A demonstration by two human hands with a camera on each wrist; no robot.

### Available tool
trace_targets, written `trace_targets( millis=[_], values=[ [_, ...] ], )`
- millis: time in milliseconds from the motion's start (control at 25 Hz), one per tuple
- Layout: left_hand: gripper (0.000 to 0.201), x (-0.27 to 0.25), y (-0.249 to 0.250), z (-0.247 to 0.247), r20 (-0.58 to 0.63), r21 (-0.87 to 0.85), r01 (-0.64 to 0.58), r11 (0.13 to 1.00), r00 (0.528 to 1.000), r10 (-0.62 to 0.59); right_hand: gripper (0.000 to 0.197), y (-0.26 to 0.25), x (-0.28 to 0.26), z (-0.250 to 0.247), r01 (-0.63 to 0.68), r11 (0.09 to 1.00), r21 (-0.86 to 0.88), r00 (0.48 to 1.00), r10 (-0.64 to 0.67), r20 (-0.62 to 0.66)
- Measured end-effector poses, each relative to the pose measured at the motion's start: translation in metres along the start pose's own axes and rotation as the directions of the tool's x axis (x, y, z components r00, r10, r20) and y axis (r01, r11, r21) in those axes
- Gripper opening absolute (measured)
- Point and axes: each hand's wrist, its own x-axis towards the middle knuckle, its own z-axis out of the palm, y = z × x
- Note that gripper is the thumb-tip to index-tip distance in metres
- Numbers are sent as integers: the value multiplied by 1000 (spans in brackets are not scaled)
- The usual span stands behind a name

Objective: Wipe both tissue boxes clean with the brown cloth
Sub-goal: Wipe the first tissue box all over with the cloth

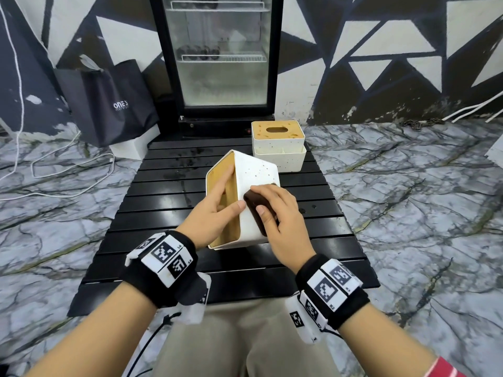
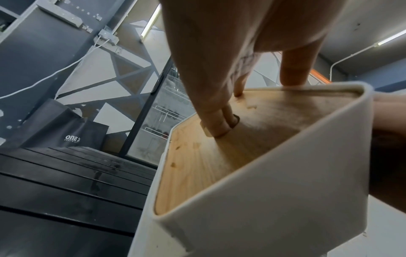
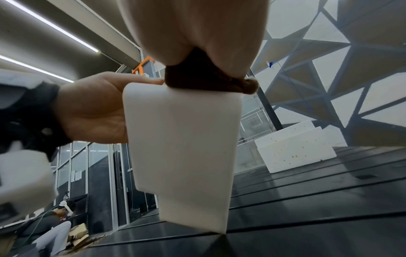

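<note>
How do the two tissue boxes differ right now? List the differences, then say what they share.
The near tissue box is tipped up on an edge, its wooden top facing left; the far tissue box sits flat, top up.

The left hand grips the near tissue box and the right hand presses the brown cloth on its side; nothing touches the far tissue box.

Both are white, speckled, with wooden tops, on the black slatted table.

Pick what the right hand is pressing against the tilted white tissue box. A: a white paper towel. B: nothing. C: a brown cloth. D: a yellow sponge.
C: the right hand presses a folded brown cloth against the white side of the tilted white tissue box with the wooden lid.
</note>
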Motion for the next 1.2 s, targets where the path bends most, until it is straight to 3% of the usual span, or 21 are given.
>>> trace_targets(
  millis=[160, 440, 1200],
  values=[
    [82, -5, 5, 4, 30, 10, -1, 1000, 1000, 1, 38, 0, 13, 1, -45, 999, 8, 998, 45, -33],
    [77, -7, 6, 1, 13, 5, 13, 1000, 1000, -13, 37, 4, 18, -2, -119, 993, -6, 990, 118, -76],
    [80, -7, -3, 2, 37, -55, 19, 998, 999, -17, 39, 7, 62, -4, -107, 994, -23, 992, 105, -73]
  ],
)
